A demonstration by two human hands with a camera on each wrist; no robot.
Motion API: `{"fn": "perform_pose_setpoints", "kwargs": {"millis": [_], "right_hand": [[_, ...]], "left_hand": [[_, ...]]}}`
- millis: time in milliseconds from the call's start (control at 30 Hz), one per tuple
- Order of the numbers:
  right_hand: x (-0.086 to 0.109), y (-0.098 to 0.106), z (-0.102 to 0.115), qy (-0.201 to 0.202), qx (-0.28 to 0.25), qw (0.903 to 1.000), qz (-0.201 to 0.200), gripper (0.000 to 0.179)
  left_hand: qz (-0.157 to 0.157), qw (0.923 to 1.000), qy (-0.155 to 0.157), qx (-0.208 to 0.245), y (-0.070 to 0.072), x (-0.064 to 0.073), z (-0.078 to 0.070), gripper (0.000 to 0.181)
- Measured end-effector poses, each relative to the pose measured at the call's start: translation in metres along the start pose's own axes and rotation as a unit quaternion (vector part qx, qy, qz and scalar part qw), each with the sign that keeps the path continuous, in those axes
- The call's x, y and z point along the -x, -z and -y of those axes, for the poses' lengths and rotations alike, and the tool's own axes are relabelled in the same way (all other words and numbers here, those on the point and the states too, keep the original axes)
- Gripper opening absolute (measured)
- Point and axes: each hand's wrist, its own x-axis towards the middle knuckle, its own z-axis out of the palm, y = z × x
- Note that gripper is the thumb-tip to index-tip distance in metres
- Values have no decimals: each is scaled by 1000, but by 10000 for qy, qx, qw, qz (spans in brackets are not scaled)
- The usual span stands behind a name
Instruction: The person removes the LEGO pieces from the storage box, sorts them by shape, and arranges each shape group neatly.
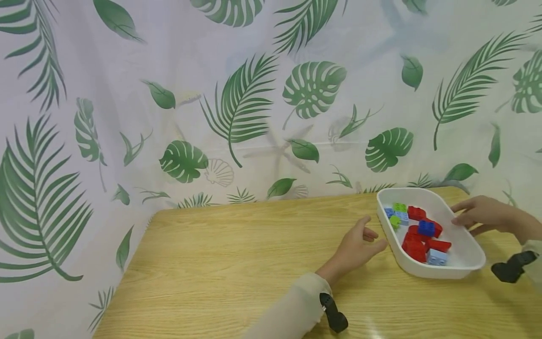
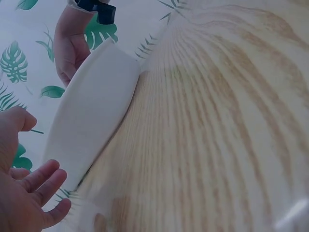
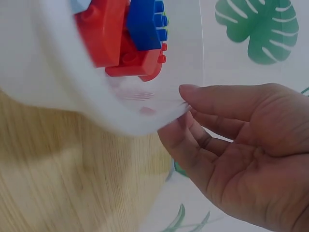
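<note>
At the right of the head view a white plastic tray (image 1: pixel 463 249) stands on the table, holding red, blue, light blue and green toy building bricks. My right hand (image 1: pixel 493 219) is at its right side. In the right wrist view the thumb lies over the tray's rim and the fingers (image 3: pixel 181 145) are curled beneath it, pinching the edge. My left hand (image 1: pixel 355 247) is beside the tray's left wall, fingers loosely spread and holding nothing. In the left wrist view its fingers (image 2: pixel 46 193) are close to the tray's outer wall (image 2: pixel 96 101); whether they touch cannot be told.
A light wooden table (image 1: pixel 237 263) extends to the left of the tray. Behind it hangs a white cloth (image 1: pixel 262 103) printed with green leaves. Black devices are strapped at both wrists, the left one (image 1: pixel 333 313) over a pale sleeve (image 1: pixel 292 306).
</note>
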Motion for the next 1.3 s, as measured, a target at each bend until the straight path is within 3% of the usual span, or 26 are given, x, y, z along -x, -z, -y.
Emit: {"fn": "perform_pose_setpoints", "kwargs": {"millis": [300,600,900,1300], "right_hand": [[-7,-16,24,504,-228,9985,-9,66],[-17,-41,67,736,-445,9963,36,62],[-30,-67,112,889,-721,9934,-5,58],[-52,-105,154,1193,-1281,9845,-59,52]], "left_hand": [[-426,9983,231,312,3,0,6,60],[-1030,9899,439,873,26,2,18,57],[-1609,9802,695,926,70,9,33,59],[-1440,9829,534,1017,137,25,55,54]]}}
